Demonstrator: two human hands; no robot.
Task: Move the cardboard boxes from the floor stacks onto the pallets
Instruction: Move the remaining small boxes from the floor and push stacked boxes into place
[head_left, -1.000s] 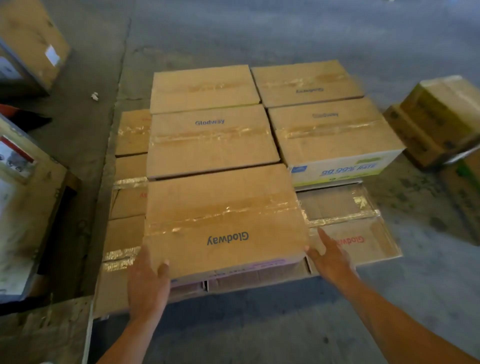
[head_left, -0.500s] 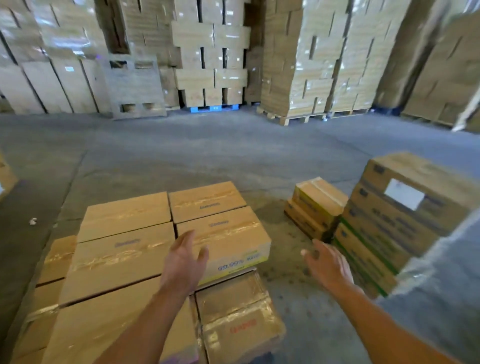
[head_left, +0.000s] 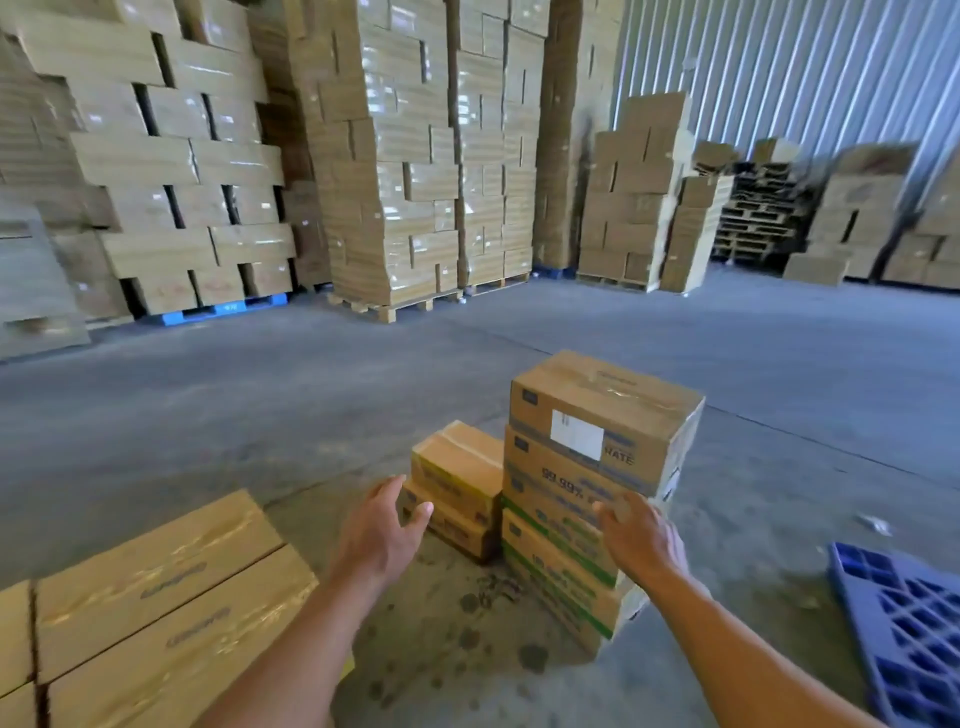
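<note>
The left fingers (head_left: 388, 491) are spread and loosely bent, thumb apart, holding nothing. The right fingers (head_left: 615, 512) are relaxed and slightly curled, and they grip nothing; they lie in front of the tall stack, and I cannot tell whether they touch it. The left hand (head_left: 382, 530) hovers at lower centre of the frame, just in front of the low stack of two small brown cardboard boxes with yellowish print (head_left: 457, 483). The right hand (head_left: 636, 540) is to its right, over the face of the tall floor stack of brown cardboard boxes with green and blue print (head_left: 566, 566). Both bare forearms run in from the bottom edge.

The top brown cardboard box with a white label (head_left: 608, 410) sits slightly turned on that tall stack, above the right hand. The low stack stands just beside the tall one, on its left; both rest on the grey concrete floor (head_left: 260, 415).

In the lower left corner lie flat brown taped cardboard boxes (head_left: 156, 597), side by side. In the lower right corner lies a blue plastic grid pallet (head_left: 904, 623).

Across the top of the frame stand tall wrapped stacks of brown cartons (head_left: 395, 156) on a wooden pallet (head_left: 397, 309) and a blue pallet (head_left: 218, 310). At upper right are a pile of dark empty pallets (head_left: 758, 218) and a corrugated metal wall (head_left: 779, 67).
</note>
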